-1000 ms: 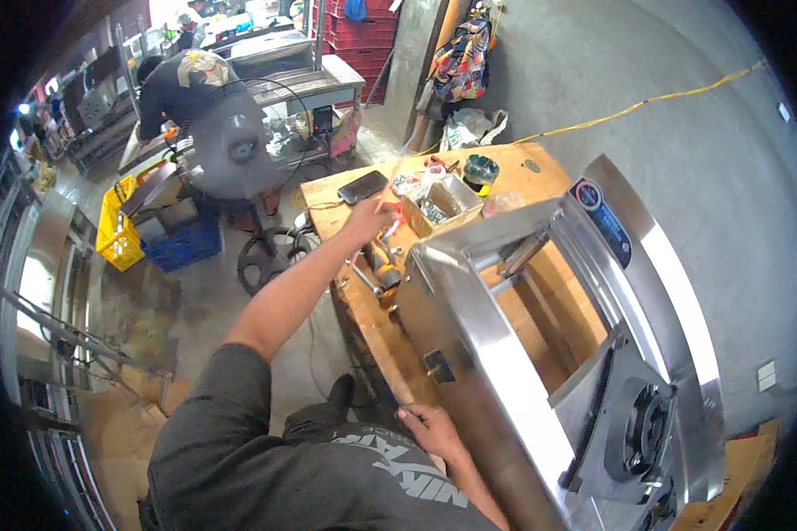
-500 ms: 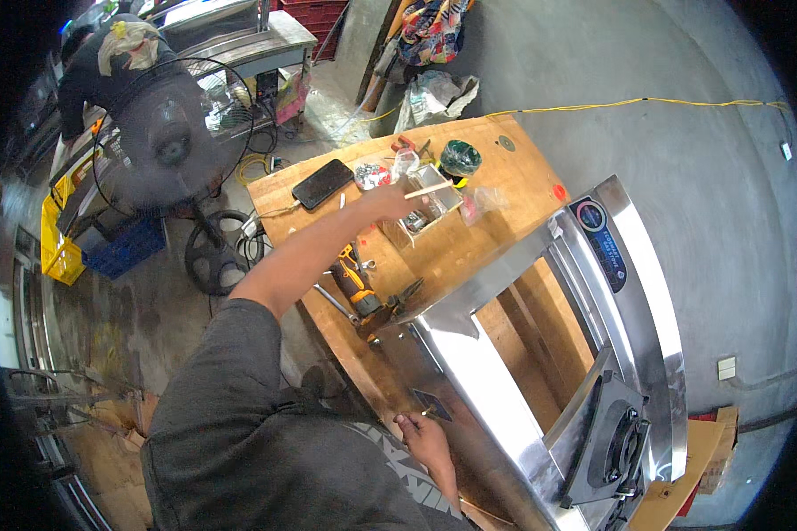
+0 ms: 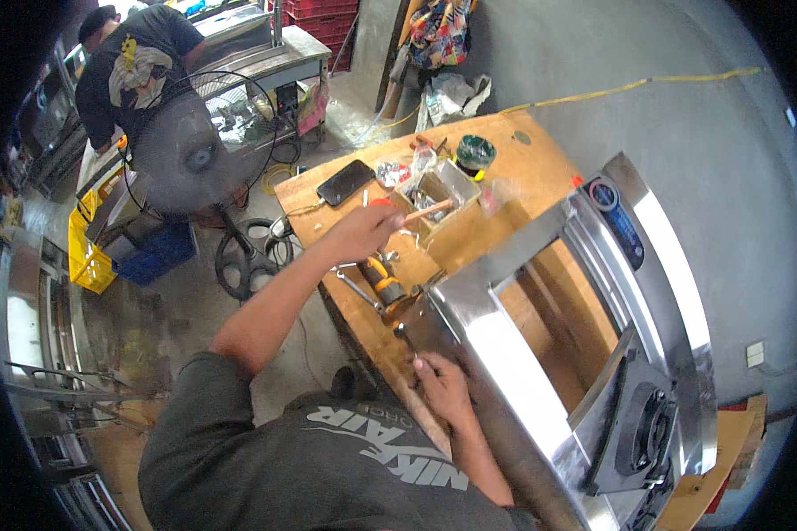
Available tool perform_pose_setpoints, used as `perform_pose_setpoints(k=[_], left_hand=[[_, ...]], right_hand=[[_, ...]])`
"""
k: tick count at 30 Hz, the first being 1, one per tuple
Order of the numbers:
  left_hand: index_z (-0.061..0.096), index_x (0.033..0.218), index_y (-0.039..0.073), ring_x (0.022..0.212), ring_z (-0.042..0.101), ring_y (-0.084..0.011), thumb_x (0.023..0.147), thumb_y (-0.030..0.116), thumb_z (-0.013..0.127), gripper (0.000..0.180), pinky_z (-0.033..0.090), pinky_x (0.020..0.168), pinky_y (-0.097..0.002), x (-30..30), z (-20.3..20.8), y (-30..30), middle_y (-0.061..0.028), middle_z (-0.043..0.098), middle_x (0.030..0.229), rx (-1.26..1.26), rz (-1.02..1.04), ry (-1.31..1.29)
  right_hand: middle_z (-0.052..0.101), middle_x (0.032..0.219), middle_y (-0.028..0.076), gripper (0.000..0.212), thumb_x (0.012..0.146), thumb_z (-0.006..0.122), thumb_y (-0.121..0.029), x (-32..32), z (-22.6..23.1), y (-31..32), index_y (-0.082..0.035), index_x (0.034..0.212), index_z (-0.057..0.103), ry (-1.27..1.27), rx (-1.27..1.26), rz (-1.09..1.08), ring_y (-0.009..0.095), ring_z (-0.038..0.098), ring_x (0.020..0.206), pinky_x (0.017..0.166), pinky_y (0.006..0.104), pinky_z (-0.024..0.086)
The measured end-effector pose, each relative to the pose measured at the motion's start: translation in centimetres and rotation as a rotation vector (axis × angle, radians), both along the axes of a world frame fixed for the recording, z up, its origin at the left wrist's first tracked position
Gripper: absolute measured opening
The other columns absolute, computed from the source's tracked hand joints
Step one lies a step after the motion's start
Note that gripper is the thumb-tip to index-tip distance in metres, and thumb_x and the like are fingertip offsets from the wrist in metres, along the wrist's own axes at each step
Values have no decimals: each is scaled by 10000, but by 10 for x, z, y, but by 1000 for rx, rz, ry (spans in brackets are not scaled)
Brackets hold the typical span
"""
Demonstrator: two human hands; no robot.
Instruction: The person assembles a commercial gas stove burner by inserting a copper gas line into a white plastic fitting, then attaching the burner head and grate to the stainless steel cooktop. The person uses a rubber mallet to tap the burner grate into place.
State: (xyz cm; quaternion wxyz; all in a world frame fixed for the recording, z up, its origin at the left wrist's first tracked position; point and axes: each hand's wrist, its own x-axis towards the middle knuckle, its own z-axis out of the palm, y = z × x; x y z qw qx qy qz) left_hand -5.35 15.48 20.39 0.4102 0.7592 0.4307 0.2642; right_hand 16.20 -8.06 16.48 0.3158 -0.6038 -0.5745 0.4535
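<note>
The left hand (image 3: 363,234) has its grip closed around one end of a brown stick (image 3: 429,211), which pokes out over a box (image 3: 460,184) of small metal bits. The right hand (image 3: 447,389) is beside the shiny stove (image 3: 522,380) on the wooden counter (image 3: 522,164); I cannot tell if its grip pinches anything. The stick looks light and stiff, easy to hold by one end. The stove looks heavy, hard and slippery, so two hands under its edges seem best.

Silvery stove frame (image 3: 514,372), blue label (image 3: 619,227)
</note>
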Motion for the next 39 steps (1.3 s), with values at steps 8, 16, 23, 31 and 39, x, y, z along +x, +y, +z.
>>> perform_pose_setpoints(k=[8,16,23,31,39], left_hand=[[630,1186,12,743,682,-215,1009,182,554,257,542,701,-358,-13,49,-254,-122,680,901,-172,46,-39],[646,1154,22,846,696,-316,971,159,584,236,530,749,-402,7,56,-330,-159,691,945,55,33,96],[659,1101,27,737,683,-285,951,162,621,205,525,672,-375,29,48,-360,-133,683,856,135,74,66],[633,1077,21,738,636,-160,990,221,622,219,505,672,-315,60,48,-368,-59,659,830,-203,84,-247],[620,1089,22,767,590,-83,991,246,652,247,480,672,-229,82,45,-346,-10,639,862,-694,-103,-588]], right_hand=[[668,828,145,207,943,631,-106,-4,43,-27,-23,1110,721,233,659,130,374,670,1003,879,424,516],[571,696,129,386,826,700,-25,21,43,-58,-45,1211,690,173,917,327,379,657,810,869,467,526],[650,808,147,362,821,719,-43,40,51,-85,-49,1182,704,214,876,250,391,670,922,869,448,527],[689,885,130,308,865,713,-173,68,59,-99,-48,1146,703,48,928,443,376,646,1062,876,444,491],[666,863,83,379,839,728,-209,86,77,-106,-89,1197,693,-113,971,449,347,622,1102,819,437,477]])
